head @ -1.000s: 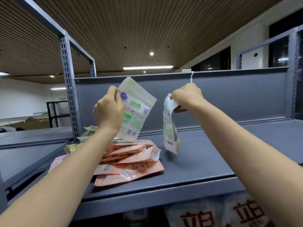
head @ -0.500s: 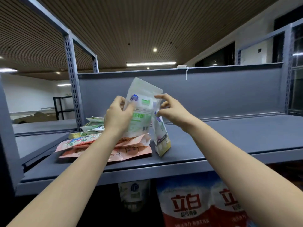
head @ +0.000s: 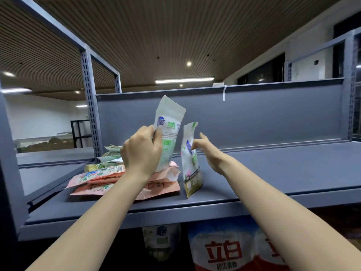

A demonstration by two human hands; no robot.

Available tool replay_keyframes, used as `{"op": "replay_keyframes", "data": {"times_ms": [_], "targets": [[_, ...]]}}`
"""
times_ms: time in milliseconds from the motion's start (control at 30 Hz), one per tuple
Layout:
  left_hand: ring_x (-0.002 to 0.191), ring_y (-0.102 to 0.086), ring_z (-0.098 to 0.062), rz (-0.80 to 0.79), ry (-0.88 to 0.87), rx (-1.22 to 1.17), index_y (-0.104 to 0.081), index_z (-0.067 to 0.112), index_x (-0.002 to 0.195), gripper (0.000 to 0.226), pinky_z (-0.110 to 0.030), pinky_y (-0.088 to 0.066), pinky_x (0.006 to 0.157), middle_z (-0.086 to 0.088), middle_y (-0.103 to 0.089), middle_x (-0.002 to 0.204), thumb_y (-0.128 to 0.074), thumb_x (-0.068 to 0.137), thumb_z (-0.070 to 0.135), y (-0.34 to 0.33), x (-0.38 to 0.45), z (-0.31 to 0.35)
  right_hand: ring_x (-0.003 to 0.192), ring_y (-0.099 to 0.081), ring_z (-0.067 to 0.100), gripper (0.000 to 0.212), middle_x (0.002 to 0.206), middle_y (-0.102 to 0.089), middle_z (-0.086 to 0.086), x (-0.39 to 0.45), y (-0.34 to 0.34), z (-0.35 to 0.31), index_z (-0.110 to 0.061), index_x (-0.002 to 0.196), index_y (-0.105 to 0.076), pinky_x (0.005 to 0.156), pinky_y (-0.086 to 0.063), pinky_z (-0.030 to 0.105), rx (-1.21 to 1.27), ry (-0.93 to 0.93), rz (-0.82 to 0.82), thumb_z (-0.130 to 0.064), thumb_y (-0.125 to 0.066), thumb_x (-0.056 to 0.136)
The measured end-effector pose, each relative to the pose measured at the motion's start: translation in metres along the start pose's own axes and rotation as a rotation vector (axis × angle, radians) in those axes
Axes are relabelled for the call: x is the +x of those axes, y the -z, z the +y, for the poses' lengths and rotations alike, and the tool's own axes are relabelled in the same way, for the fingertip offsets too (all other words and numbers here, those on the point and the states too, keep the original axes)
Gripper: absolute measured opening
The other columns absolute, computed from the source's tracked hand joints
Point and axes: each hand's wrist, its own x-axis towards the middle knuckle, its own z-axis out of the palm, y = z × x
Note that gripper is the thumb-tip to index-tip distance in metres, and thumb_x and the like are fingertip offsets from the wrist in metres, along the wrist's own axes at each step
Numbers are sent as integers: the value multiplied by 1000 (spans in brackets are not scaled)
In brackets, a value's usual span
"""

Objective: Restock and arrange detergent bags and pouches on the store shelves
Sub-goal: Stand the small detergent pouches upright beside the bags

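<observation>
left hand (head: pixel 143 153) gripping green-white pouch (head: pixel 168 132) upright above pink pouch pile (head: pixel 125 180). right hand (head: pixel 205 150) loose, fingertips touching second pouch (head: pixel 191 163) standing on grey shelf (head: pixel 273 173), just beside pile.

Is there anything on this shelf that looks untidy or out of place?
Yes. The pink pouches lie flat in a loose, fanned heap at the left of the shelf, with green pouches scattered behind, while one pouch already stands upright beside them.
</observation>
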Motion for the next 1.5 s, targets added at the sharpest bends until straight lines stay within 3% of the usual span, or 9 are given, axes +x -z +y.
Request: {"op": "replay_keyframes", "data": {"times_ms": [100, 300, 533, 700, 800, 1033, 1200, 1333, 1500], "targets": [[60, -61, -34, 97, -98, 98, -71, 13, 96, 19, -24, -30, 51, -6, -71, 87, -54, 95, 22, 4, -2, 0, 129, -41, 21, 100, 145, -39, -2, 4, -4, 3, -19, 146, -28, 95, -25, 33, -24, -1, -4, -32, -55, 51], [93, -67, -34, 37, -111, 283, -60, 12, 128, 36, -45, -50, 84, -11, -61, 128, -55, 92, 13, 5, -4, -10, 86, -64, 27, 50, 103, -68, 16, 4, -3, 6, -2, 107, -57, 78, -49, 37, 164, 58, 37, -7, -54, 58], [140, -25, -24, -705, -24, 130, -40, 26, 144, 66, -38, -19, 115, 0, -30, 154, -38, 81, 46, -13, -23, -8, 68, -60, 26, 23, 77, -63, 12, 4, 10, 10, -6, 85, -55, 63, -49, 30, 410, 131, 296, 1, -53, 63], [121, -45, -31, -770, 21, 187, -53, 10, 122, 31, -42, -39, 94, -14, -48, 138, -39, 95, 13, -21, 3, -20, 53, -63, 15, 26, 61, -67, -1, -5, 20, 15, -14, 76, -58, 46, -44, 17, 409, 81, 326, -10, -49, 52], [98, -51, -32, -827, 215, 307, -56, 15, 103, 27, -34, -37, 74, -14, -59, 117, -35, 90, 26, -23, 20, -26, 57, -62, 14, 20, 71, -68, 0, -10, 26, 16, -16, 85, -58, 50, -45, 19, 295, 58, 305, -9, -52, 67], [95, -45, -28, -1062, 201, 494, -51, 19, 93, 22, -33, -32, 77, -11, -58, 116, -31, 86, 26, -36, 24, -38, 76, -65, 24, 30, 92, -70, 13, -21, 37, 17, -8, 97, -63, 68, -48, 31, 166, 49, 262, -4, -53, 69], [71, -43, -22, -1230, 561, 41, -52, 16, 83, 29, -28, -31, 58, -10, -54, 84, -31, 71, 32, -27, 17, -45, 60, -68, 13, 16, 72, -72, 2, -35, 42, 18, -9, 86, -65, 49, -48, 20, 179, 103, 282, -3, -55, 74], [78, -50, -29, -986, 434, 115, -55, 9, 85, 35, -32, -30, 60, -13, -58, 89, -38, 67, 34, -28, 16, -47, 59, -67, 15, 10, 72, -70, 6, -44, 43, 16, -6, 85, -64, 49, -52, 23, 257, 167, 376, -4, -56, 79], [101, -56, -42, -416, 666, 46, -62, 2, 102, 49, -34, -36, 74, -24, -62, 108, -46, 67, 32, -8, 7, -44, 57, -58, 12, 16, 63, -62, -2, -55, 40, 14, -14, 68, -60, 52, -51, 23, 188, 255, 520, -6, -53, 81]]}}
